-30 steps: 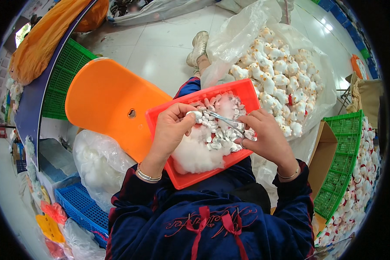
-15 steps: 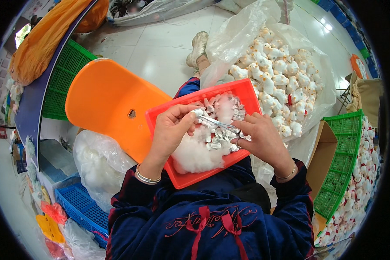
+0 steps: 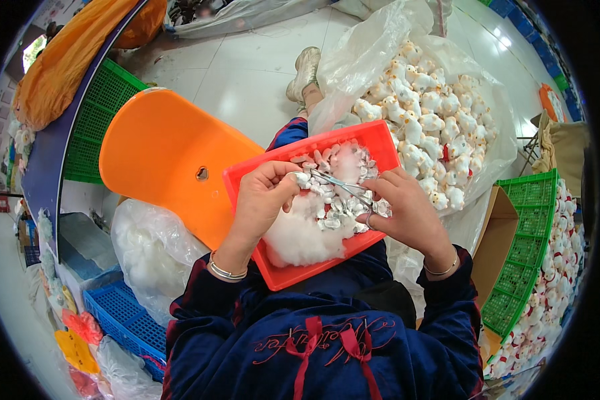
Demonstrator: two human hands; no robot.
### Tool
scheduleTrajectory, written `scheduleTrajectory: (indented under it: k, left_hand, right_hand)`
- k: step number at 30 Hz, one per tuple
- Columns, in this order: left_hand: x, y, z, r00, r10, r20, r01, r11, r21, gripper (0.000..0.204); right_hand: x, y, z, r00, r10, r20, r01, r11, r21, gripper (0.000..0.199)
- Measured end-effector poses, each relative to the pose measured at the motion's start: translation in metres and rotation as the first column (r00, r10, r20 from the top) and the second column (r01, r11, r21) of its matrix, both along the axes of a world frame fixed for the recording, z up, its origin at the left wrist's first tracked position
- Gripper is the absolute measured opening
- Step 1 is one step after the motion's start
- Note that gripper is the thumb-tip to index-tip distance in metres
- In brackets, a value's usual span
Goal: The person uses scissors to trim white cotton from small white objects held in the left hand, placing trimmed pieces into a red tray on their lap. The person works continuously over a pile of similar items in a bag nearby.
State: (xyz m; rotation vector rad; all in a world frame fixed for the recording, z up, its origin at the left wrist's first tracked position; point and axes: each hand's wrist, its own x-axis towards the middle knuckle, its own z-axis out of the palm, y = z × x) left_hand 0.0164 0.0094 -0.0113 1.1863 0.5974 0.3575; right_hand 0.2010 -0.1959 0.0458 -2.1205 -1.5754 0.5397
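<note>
Seemingly midway, pinching white piece [image 3: 303, 179] in left fingers [image 3: 279, 169], forceps [image 3: 339, 182] in curled right fingers [image 3: 387, 187], with fluff [image 3: 299, 237] left at red tray's [image 3: 383, 138] seven o'clock.

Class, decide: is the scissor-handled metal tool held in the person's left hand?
No, the right hand holds the metal tool, while the left hand pinches a small white piece.

The left grip [image 3: 265, 195] pinches a small white piece [image 3: 301, 179] above the red tray [image 3: 381, 140]. The right grip [image 3: 407, 205] holds metal scissors [image 3: 343, 183], tips near the piece. White stuffing [image 3: 300, 240] and loose pieces [image 3: 340, 215] lie in the tray.
</note>
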Motion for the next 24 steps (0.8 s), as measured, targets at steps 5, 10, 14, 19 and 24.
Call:
scheduleTrajectory:
  k: [5, 10, 14, 19, 24]
  left_hand:
    - [0.003, -0.005, 0.002, 1.000, -0.022, 0.013, 0.021, 0.999, 0.031, 0.019]
    - [0.003, -0.006, 0.004, 0.999, -0.013, 0.035, 0.011, 0.998, 0.059, 0.021]
    - [0.003, -0.006, 0.006, 1.000, -0.008, 0.019, 0.006, 0.997, 0.083, 0.022]
    - [0.004, -0.010, 0.007, 0.999, -0.017, -0.027, 0.020, 0.991, 0.129, 0.024]
    - [0.002, -0.007, -0.005, 0.996, -0.085, 0.030, 0.085, 0.996, 0.005, 0.025]
  right_hand:
    - [-0.005, 0.004, -0.007, 0.999, 0.031, 0.044, -0.033, 0.999, 0.040, 0.045]
    - [-0.006, 0.004, -0.008, 0.997, 0.011, 0.074, -0.010, 1.000, -0.014, 0.043]
    - [-0.008, 0.004, -0.004, 0.999, -0.015, 0.045, 0.017, 0.998, -0.062, 0.038]
    - [-0.011, 0.004, -0.007, 0.999, 0.012, 0.030, -0.010, 0.997, -0.075, 0.032]
    - [-0.013, 0.003, -0.013, 0.943, -0.017, -0.332, -0.015, 0.995, -0.094, 0.033]
